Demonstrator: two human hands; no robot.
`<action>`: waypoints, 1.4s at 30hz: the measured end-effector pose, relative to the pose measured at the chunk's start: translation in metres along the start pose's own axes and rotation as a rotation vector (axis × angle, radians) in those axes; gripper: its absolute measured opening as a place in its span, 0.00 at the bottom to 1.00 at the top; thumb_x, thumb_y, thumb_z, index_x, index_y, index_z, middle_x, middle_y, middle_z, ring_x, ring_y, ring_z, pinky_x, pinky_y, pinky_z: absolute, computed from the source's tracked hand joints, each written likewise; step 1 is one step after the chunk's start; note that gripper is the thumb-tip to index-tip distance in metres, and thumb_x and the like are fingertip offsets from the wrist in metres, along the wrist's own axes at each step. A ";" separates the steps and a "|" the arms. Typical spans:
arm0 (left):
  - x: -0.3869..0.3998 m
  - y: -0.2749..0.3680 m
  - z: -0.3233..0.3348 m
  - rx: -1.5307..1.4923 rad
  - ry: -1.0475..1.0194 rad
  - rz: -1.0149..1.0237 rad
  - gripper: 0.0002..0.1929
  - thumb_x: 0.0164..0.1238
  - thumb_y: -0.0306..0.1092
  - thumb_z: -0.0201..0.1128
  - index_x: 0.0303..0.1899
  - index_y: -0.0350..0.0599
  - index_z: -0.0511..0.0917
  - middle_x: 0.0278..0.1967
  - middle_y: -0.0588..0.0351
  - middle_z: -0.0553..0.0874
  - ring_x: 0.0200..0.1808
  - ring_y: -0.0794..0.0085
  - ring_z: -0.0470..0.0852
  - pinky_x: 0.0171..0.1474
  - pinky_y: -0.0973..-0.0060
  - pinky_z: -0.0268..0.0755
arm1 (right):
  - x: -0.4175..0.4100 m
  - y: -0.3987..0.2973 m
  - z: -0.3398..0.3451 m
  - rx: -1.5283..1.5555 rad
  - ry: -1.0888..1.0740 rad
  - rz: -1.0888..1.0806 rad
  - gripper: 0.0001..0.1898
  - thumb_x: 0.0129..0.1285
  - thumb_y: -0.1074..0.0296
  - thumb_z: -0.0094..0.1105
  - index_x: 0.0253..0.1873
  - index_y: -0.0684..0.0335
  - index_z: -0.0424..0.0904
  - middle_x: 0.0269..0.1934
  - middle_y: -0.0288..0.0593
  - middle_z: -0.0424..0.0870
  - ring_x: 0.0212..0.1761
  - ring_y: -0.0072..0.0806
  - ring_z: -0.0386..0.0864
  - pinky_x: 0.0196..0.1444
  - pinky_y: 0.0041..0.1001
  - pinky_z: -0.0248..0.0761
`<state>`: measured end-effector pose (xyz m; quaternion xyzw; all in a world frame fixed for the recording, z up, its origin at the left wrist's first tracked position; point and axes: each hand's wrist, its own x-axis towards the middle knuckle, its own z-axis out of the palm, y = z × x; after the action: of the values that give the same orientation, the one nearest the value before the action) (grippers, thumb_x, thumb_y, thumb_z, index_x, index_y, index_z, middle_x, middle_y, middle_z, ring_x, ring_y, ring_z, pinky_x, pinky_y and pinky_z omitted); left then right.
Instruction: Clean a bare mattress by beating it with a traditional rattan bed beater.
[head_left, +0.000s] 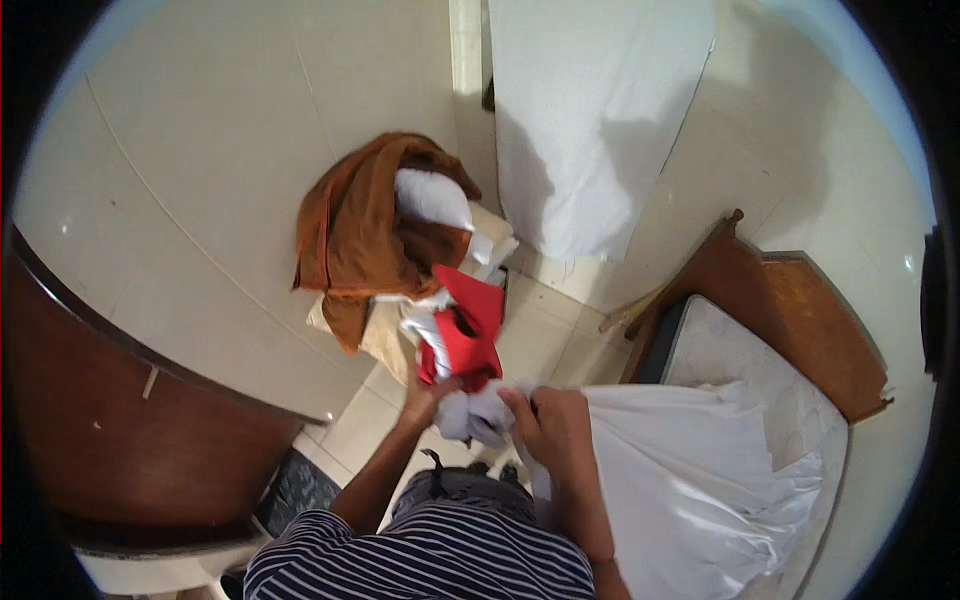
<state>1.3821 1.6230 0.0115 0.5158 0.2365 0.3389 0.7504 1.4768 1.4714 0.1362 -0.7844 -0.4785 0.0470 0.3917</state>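
Observation:
In front of my body, my left hand (429, 401) grips the lower edge of a red cloth piece with a white band (474, 337). A bunched white fabric (472, 412) sits between my two hands, slightly blurred. My right hand (553, 421) is closed on white fabric at its fingertips. From behind that hand, a white sheet (660, 457) stretches to the right over a mattress (727, 341). Whether the bunched part belongs to this sheet, I cannot tell.
Beyond my hands, a brown cloth (352, 225) and a white pillow (435, 196) lie heaped by the wall. A white curtain-like cloth (592, 135) hangs ahead. The wooden headboard (817, 330) stands right; a dark wooden panel (150, 420) is left. Pale tiles (540, 322) cover the floor.

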 end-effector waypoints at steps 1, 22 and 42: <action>-0.002 0.008 -0.009 -0.055 -0.019 0.031 0.31 0.41 0.18 0.59 0.54 0.39 0.61 0.48 0.52 0.73 0.49 0.66 0.73 0.52 0.69 0.65 | 0.016 -0.003 -0.002 0.040 -0.085 0.017 0.23 0.55 0.55 0.54 0.15 0.69 0.72 0.08 0.47 0.69 0.10 0.35 0.70 0.16 0.29 0.61; 0.109 0.053 -0.098 0.014 0.313 0.320 0.38 0.36 0.16 0.62 0.56 0.40 0.58 0.50 0.53 0.71 0.52 0.69 0.69 0.56 0.72 0.59 | 0.225 0.019 0.153 0.081 -0.037 -0.430 0.13 0.50 0.65 0.57 0.19 0.64 0.67 0.16 0.45 0.68 0.22 0.40 0.67 0.23 0.33 0.59; 0.367 0.140 -0.209 0.873 0.379 0.141 0.22 0.48 0.43 0.61 0.44 0.39 0.72 0.37 0.45 0.79 0.39 0.60 0.78 0.42 0.66 0.69 | 0.303 0.072 0.147 0.129 0.207 0.066 0.19 0.55 0.61 0.54 0.18 0.70 0.63 0.13 0.48 0.61 0.17 0.37 0.59 0.23 0.32 0.54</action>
<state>1.4392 2.0610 0.0661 0.7267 0.4538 0.3458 0.3826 1.6247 1.7768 0.0789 -0.7736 -0.4054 0.0096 0.4869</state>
